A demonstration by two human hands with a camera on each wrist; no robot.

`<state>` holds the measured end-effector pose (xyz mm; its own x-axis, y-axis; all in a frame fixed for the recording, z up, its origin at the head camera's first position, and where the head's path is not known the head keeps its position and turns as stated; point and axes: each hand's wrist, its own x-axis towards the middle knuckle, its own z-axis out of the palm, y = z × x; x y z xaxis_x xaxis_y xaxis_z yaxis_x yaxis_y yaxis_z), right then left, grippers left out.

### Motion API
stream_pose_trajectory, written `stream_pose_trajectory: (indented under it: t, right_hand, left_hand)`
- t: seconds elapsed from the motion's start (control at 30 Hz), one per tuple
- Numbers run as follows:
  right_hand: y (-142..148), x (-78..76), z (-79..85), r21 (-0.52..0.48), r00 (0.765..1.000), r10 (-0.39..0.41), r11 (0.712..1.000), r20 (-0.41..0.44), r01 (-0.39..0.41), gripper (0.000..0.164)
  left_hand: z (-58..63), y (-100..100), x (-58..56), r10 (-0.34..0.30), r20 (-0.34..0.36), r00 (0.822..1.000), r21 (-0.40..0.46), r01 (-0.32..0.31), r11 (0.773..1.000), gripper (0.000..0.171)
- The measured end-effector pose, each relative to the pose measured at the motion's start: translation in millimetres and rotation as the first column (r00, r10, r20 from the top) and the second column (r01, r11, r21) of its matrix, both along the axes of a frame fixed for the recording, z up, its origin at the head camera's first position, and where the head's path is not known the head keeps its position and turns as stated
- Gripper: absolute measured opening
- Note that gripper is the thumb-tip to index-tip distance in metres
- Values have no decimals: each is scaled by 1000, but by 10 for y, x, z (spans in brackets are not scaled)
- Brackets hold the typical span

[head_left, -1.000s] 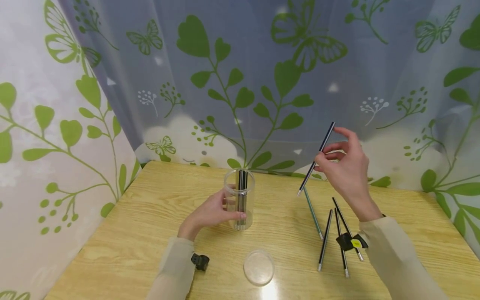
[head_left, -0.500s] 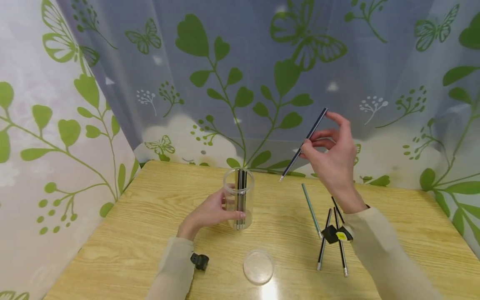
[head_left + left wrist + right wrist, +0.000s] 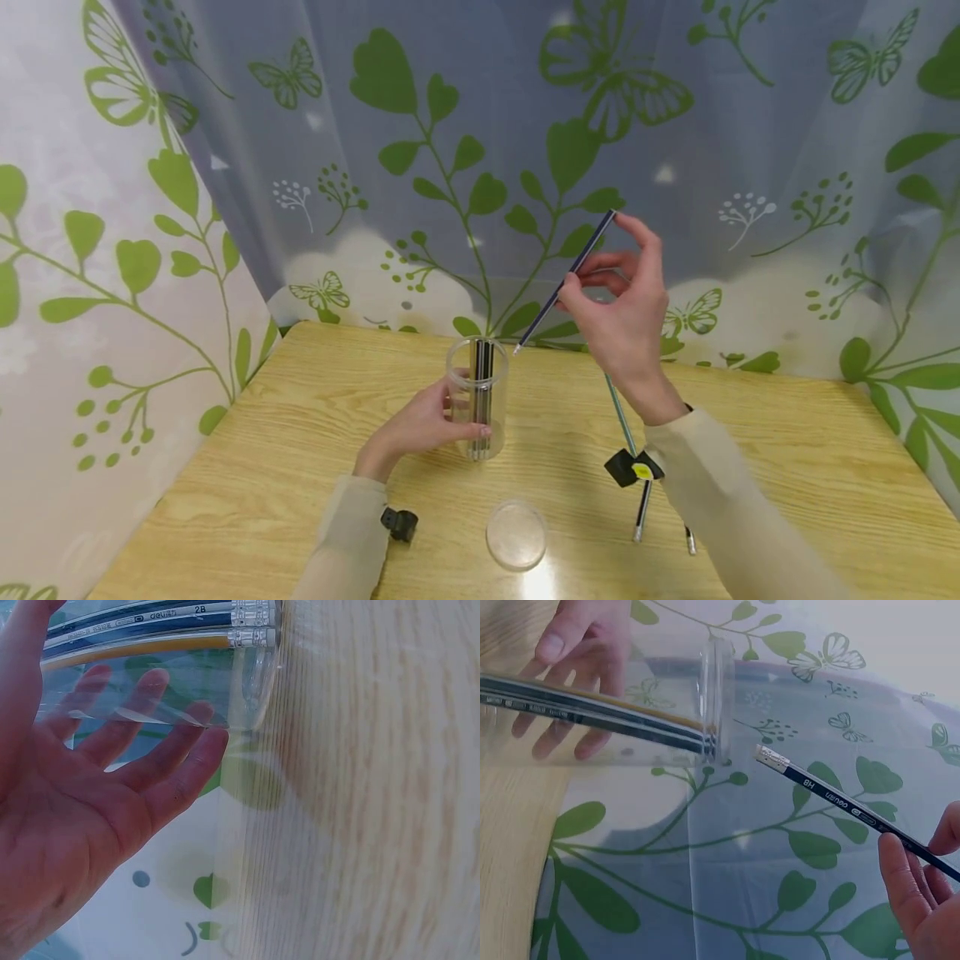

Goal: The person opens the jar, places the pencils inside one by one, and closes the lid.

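A clear plastic jar (image 3: 497,417) stands upright on the table with several pencils (image 3: 172,616) inside, their eraser ends down. My left hand (image 3: 427,423) grips it from the left, thumb in front and fingers behind. Above the table, my right hand (image 3: 622,308) pinches a dark pencil (image 3: 564,285) marked HB. That pencil tilts, its white eraser (image 3: 772,757) low and just right of the jar's rim, apart from it. A teal pencil (image 3: 620,412) and dark pencils (image 3: 642,512) lie partly hidden under the right forearm.
A round clear lid (image 3: 516,536) lies flat on the wooden table (image 3: 247,467) in front of the jar. Behind the table hangs a curtain (image 3: 450,167) printed with leaves and butterflies. Each wrist wears a small black camera (image 3: 401,523).
My right hand has carried the dark pencil leftward and slightly up, from above the loose pencils to beside the jar's rim. The left hand and jar have stayed in place.
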<state>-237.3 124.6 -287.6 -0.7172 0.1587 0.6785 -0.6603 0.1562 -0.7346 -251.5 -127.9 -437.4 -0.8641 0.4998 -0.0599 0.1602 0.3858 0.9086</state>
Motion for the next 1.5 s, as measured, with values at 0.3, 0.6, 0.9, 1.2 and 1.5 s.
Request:
stream_pose_trajectory:
  t: [0.3,0.6,0.9,1.2,1.5]
  right_hand:
    - [-171,-33,-111,157,999,-49,986,-23,53,73]
    - [-236,-78,-220,288,998,-36,956,-42,47,75]
    - [-306,-94,-354,350,1000,18,937,16,-22,76]
    - [-365,-111,-522,415,994,78,904,82,-105,69]
    - [-384,-94,-644,490,989,75,862,131,-130,36]
  left_hand:
    - [-2,0,-11,-17,-16,1000,9,17,1000,84]
    - [-6,1,-11,-9,-15,1000,14,10,1000,84]
    - [-4,4,-3,-8,-18,1000,11,9,1000,84]
    - [-20,-1,-10,-7,-16,1000,14,7,1000,85]
    - [-34,-2,-16,-15,0,1000,27,15,1000,84]
